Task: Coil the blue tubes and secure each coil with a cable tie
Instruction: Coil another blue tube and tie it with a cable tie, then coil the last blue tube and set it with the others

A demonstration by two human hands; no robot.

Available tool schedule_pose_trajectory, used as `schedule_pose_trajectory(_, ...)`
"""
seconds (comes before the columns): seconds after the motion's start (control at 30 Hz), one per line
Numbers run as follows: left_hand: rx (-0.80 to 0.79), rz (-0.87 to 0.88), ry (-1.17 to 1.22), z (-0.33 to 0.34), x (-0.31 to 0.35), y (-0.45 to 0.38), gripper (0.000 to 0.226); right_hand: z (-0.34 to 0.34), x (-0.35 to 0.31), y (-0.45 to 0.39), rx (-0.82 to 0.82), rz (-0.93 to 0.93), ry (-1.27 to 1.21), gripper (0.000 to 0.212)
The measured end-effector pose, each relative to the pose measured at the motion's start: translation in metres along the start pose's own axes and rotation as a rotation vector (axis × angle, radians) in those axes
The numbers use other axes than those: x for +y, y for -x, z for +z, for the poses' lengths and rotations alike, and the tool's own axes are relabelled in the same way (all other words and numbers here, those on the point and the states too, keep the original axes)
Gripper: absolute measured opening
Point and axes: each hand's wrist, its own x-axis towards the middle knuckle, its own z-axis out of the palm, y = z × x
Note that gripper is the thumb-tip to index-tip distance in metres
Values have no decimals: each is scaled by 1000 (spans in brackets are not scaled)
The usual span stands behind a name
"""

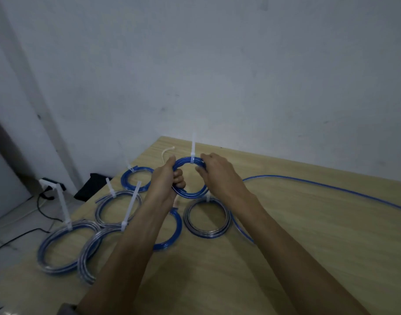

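both hands, left hand (170, 176) and right hand (215, 171), gripping tied blue coil (190, 194), above wooden table (297, 223)

**Glossy tubing on pale wood grain**

The blue coil (190, 194) looks like smooth, glossy, translucent plastic tubing; its cable tie (193, 148) is milky white plastic. The table (308, 235) shows a light, matt wood-grain surface. The wall (217, 64) is matt, scuffed paint

The coil (190, 178) held up is blue, with a white cable tie (193, 149). The coils lying on the table (308, 235) are blue with grey, shiny streaks, tied in white. The table is pale tan wood grain. The wall (240, 64) is bluish grey.
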Motion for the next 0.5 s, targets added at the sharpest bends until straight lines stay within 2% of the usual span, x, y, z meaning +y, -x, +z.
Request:
schedule_pose_trajectory(0.1,101,101,-348,-6,-1,-13,19,23,-2,-19,-92,-6,84,14)
schedule_pose_trajectory(0.23,166,204,-842,-14,-9,-25,47,44,-6,-37,-164,0,195,8)
schedule_pose_trajectory(0.3,187,215,-1077,-17,-11,-27,57,50,-9,-39,-192,-9,275,13)
schedule_pose_trajectory(0.4,195,258,-1226,-18,-13,-25,58,62,-7,-37,-240,26,282,30)
schedule_pose_trajectory(0.5,168,288,-1241,-18,-17,-26,48,71,-1,-36,-261,67,192,17)
